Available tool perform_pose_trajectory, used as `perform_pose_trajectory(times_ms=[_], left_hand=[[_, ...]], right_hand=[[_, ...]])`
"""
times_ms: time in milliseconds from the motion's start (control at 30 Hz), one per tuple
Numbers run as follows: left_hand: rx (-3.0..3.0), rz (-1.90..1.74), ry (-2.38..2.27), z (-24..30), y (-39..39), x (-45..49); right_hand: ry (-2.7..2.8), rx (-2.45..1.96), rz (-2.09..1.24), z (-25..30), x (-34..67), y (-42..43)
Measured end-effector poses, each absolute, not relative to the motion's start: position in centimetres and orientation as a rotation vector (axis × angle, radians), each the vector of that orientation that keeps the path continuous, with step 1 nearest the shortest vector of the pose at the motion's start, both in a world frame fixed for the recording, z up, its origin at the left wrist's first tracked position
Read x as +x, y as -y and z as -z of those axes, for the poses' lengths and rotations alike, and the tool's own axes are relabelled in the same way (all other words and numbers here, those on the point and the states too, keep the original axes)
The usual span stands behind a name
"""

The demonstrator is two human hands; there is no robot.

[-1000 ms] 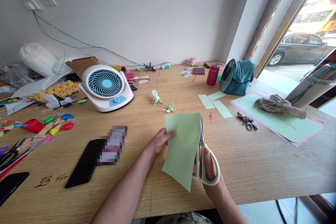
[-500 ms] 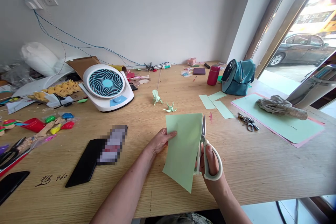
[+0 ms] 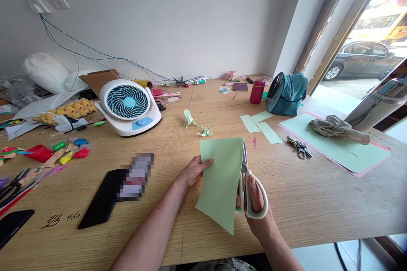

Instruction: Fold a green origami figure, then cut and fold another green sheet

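- Tabletop (image 3: pixel 305 207): pale grained wood, crowded at the far left.
- Green paper sheet (image 3: pixel 221 178): raised over the tabletop's near part, between both hands; taken as clock centre.
- Left hand (image 3: pixel 192 172): 9 o'clock; thumb over the sheet's edge, fingers behind, pinching it.
- Right hand (image 3: pixel 260 222): 4 o'clock; thumb through a loop of white-handled scissors (image 3: pixel 249 174), other fingers partly hidden. Blades lie along the sheet's right edge; their gap cannot be judged.
- Black handwriting (image 3: pixel 60 219): between 8 and 9 o'clock, on the wood.
- White fan (image 3: pixel 129 100): 10 o'clock.
- Folded green paper figures (image 3: pixel 190 118): two, 11 o'clock.
- Green paper strips (image 3: pixel 271 133): 1 o'clock, nearer than a red flask (image 3: pixel 257 92) and teal bag (image 3: pixel 288 97).
- Bunch of keys (image 3: pixel 299 147): 2 o'clock, beside stacked green and pink sheets (image 3: pixel 330 150) bearing crumpled grey cloth (image 3: pixel 338 129).
- Room: pale grey wall (image 3: pixel 190 17) at 12; blue cables (image 3: pixel 95 56) at 10; parked car (image 3: pixel 362 55) outside at 2.
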State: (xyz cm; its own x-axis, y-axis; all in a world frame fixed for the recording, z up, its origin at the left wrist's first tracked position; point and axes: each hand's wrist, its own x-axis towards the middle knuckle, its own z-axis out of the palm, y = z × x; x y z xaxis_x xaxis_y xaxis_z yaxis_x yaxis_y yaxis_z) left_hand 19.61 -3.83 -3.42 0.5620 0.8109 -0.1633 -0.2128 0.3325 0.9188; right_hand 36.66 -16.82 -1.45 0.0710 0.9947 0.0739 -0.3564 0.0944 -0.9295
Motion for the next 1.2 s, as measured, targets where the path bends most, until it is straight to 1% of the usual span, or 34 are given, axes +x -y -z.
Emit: perform_pose_trajectory(times_ms=[267,567,833,1200], left_hand=[[1.021,-0.734,-0.698,3.7,3.8,19.6],[1.018,-0.742,-0.714,3.7,3.7,19.7],[1.034,-0.751,-0.718,3.7,3.7,19.7],[1.041,-0.76,-0.727,3.8,3.7,19.6]], right_hand=[[1.038,-0.882,-1.276,1.0,37.0,16.0],[0.918,-0.89,-1.349,1.9,37.0,16.2],[0.871,-0.879,-1.369,1.5,37.1,16.5],[0.837,-0.859,-1.322,0.8,37.7,16.4]])
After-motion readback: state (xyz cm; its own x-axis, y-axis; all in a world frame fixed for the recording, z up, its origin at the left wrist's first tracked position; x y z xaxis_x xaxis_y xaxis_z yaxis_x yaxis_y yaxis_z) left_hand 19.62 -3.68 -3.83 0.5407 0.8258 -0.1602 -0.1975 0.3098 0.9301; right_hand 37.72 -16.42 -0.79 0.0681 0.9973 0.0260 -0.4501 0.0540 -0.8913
